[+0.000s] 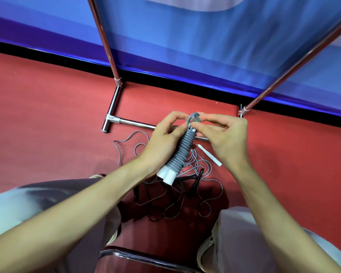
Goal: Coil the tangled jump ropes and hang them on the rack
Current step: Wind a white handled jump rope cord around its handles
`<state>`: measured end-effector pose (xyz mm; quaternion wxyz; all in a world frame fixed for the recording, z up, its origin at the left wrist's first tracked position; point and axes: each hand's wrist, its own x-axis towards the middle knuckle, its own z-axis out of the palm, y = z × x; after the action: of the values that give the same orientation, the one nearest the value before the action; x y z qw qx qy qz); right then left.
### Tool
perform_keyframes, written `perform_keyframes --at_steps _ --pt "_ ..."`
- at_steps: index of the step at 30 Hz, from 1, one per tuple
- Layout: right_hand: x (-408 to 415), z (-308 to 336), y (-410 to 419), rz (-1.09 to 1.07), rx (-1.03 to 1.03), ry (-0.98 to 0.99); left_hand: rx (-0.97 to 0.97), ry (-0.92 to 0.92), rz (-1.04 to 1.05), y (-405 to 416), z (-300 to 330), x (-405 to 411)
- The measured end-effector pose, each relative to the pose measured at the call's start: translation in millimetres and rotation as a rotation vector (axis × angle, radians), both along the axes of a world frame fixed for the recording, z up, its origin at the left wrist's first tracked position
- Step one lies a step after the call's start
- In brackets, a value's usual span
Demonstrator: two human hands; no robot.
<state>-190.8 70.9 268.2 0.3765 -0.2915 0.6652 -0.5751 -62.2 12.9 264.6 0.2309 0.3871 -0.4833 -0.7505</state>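
A grey jump rope is wound tightly round its two white handles into a coiled bundle (182,149). My left hand (163,140) grips the bundle along its side. My right hand (224,138) pinches the grey rope loop (194,117) at the bundle's top end. Below, on the red floor, lies a tangle of grey and black ropes (177,192) with black handles (196,179) and one loose white handle (210,154). The chrome rack (114,104) stands just beyond, its base bar running behind my hands.
The rack's two uprights (283,75) rise left and right in front of a blue wall banner (195,46). My knees (47,203) frame the rope pile, and a chair's chrome edge (146,257) shows at the bottom.
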Motion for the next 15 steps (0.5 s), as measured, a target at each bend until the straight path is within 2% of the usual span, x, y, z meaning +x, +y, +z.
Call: perform_keyframes --at_steps 10,15 --pt "4.1 -5.1 0.9 0.030 0.011 0.029 0.026 -0.043 0.038 -6.5 -1.3 1.1" --pt "11.1 -10.3 2.4 -0.003 -0.080 0.104 0.047 -0.005 0.051 -9.5 -1.7 1.1"
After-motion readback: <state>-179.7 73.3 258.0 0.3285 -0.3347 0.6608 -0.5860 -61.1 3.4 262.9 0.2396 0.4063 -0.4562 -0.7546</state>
